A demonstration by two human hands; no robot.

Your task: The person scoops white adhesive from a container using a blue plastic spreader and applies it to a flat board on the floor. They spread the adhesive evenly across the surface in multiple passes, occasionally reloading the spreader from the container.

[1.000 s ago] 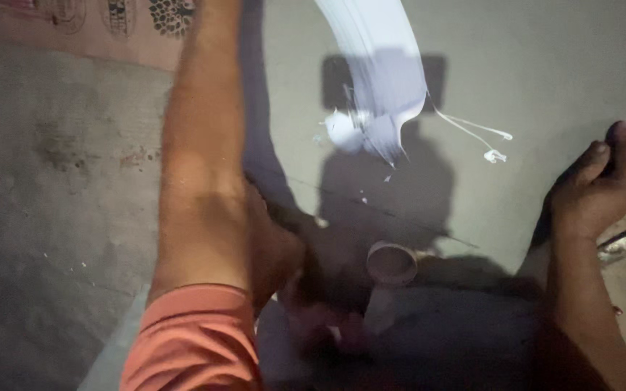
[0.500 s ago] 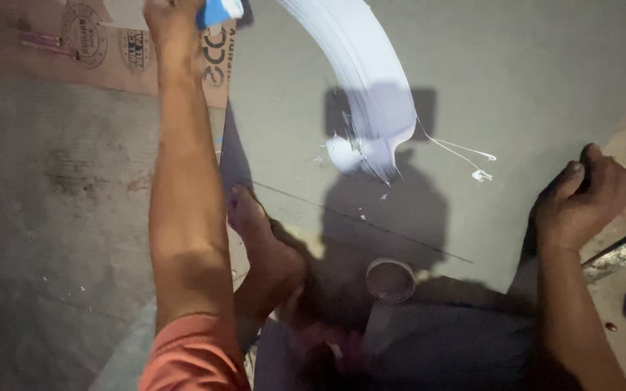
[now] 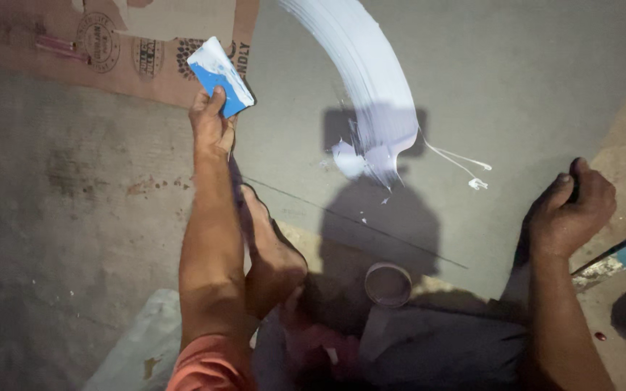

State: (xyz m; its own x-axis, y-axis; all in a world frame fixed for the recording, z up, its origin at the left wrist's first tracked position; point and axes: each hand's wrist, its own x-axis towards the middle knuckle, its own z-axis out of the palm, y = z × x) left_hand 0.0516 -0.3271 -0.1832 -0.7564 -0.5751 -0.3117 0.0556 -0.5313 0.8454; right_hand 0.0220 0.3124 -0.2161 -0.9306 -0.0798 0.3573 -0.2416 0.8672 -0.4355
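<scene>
Holding a blue scraper card [image 3: 220,77] smeared with white, the left hand [image 3: 211,123] pinches it tight, up near the edge of a grey board [image 3: 530,87]; the card sits just over a flat piece of brown cardboard [image 3: 117,58] on the floor; a wide curved streak of white paint [image 3: 371,87] runs across the board, with thin drips beside it; the right hand [image 3: 570,210] is curled tight over the board's right edge; a bare foot [image 3: 273,253] rests on the board's near edge; a small round cup [image 3: 388,284] stands close by.
</scene>
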